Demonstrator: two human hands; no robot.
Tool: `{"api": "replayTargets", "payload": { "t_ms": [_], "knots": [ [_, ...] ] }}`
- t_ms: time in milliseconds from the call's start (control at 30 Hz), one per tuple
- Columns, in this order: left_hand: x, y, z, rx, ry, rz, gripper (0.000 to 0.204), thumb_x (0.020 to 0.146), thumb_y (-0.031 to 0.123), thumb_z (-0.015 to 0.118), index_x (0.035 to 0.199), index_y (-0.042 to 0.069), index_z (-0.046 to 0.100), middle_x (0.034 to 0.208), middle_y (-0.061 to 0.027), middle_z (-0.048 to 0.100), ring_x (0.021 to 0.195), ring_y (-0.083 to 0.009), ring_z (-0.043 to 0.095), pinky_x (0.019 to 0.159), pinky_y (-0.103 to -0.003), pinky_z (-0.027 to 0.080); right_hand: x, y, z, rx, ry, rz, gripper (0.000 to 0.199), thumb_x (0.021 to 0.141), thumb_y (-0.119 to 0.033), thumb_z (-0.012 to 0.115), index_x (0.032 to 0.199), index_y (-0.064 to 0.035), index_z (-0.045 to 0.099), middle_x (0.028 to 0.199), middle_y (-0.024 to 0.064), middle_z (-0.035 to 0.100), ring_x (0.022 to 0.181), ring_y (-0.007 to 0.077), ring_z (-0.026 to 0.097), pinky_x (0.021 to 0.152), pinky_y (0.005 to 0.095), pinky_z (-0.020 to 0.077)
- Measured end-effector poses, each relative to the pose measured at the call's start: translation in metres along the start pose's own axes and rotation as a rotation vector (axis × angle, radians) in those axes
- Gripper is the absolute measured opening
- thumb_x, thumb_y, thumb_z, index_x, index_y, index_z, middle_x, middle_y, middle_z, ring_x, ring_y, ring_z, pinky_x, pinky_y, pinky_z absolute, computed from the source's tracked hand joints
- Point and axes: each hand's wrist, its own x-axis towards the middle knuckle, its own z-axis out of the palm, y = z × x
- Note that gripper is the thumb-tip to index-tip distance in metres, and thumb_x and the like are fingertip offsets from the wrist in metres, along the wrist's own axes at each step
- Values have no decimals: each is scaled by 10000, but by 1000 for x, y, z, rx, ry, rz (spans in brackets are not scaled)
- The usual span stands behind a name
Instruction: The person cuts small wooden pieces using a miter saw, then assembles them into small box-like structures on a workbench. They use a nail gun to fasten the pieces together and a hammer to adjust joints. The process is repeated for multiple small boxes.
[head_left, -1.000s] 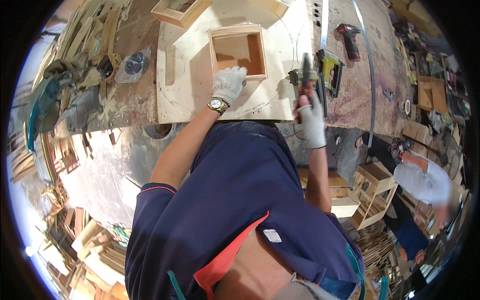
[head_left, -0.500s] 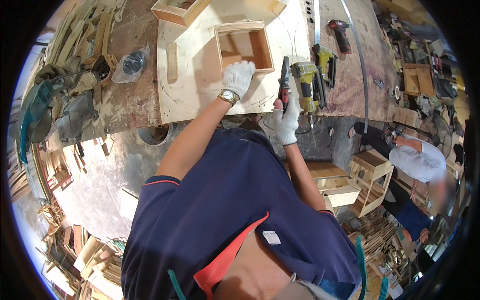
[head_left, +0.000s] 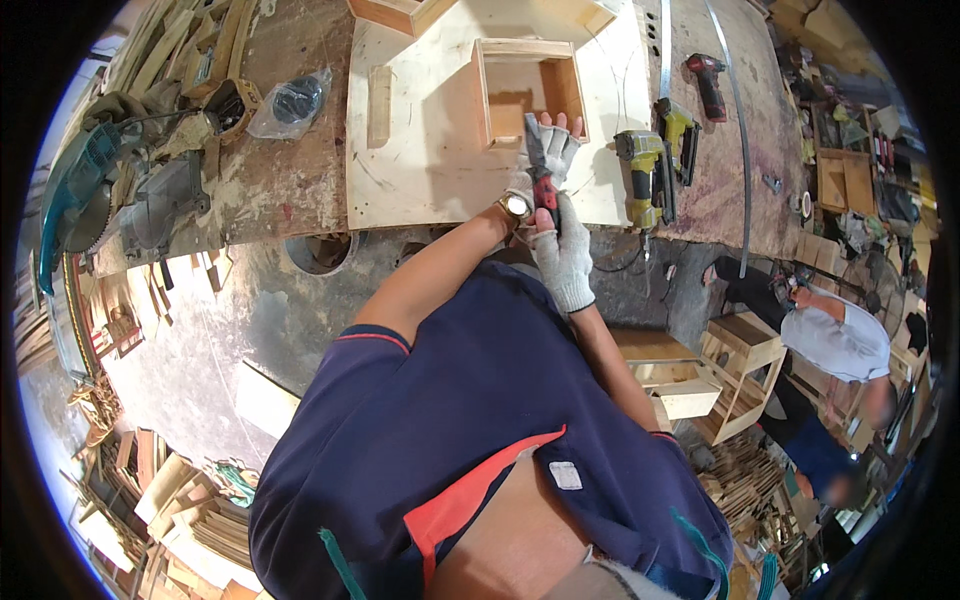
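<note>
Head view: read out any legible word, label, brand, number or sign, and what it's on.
None can be read.
Round metal wristwatch: dial washed out.
Nearer yellow-and-black nail gun: any marking too small.
Red-and-black hand tool: too blurred.
White rectangular patch on the navy cloth shirt: no legible writing.

Bright light here, landing full on the board [head_left: 400, 195], pale and close to washed out! The box [head_left: 512, 72] throws its shadow leftward, so light's reaching it from the right, and its inside sits dimmer. Glare whitens the watch [head_left: 516, 205]; the floor [head_left: 170, 350] gleams at left, a bluish flare hugging that rim. The bench [head_left: 280, 190] edge bends, corners go black, and far right, a person's head [head_left: 880, 402] is smudged!
</note>
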Motion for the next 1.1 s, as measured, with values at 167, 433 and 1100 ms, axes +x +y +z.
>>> {"api": "replayTargets", "payload": {
  "t_ms": [167, 433, 1100],
  "knots": [
    [-5, -5, 35, 408, 326, -5, 692, 1007, 243, 384, 1677, 165, 230, 1672, -204, 324, 1534, -449, 312, 1302, -572, 162, 10, -26, 18, -97, -44, 57, 439, 1068, -303, 537, 1400, -17, 551, 1018, 305, 707, 937, 500, 693, 806, 510, 542],
    [0, -20, 5, 53, 306, 129, 775, 852, 209, 588, 1595, 87, 406, 1162, -71, 583, 1072, -264, 564, 917, -454, 479, 9, -23, 30, -161, 96, -105, 432, 1060, -273, 540, 1387, 10, 532, 1010, 318, 697, 935, 520, 682, 779, 542, 535],
    [24, -44, -53, -440, -56, -56, 434, 779, 345, 817, 1106, 116, 647, 1057, -92, 677, 982, -272, 679, 858, -422, 519, 20, -7, -45, -210, 331, -74, 310, 1077, -306, 535, 1192, -26, 600, 912, 277, 664, 830, 494, 650, 701, 549, 471]
  ]
}}
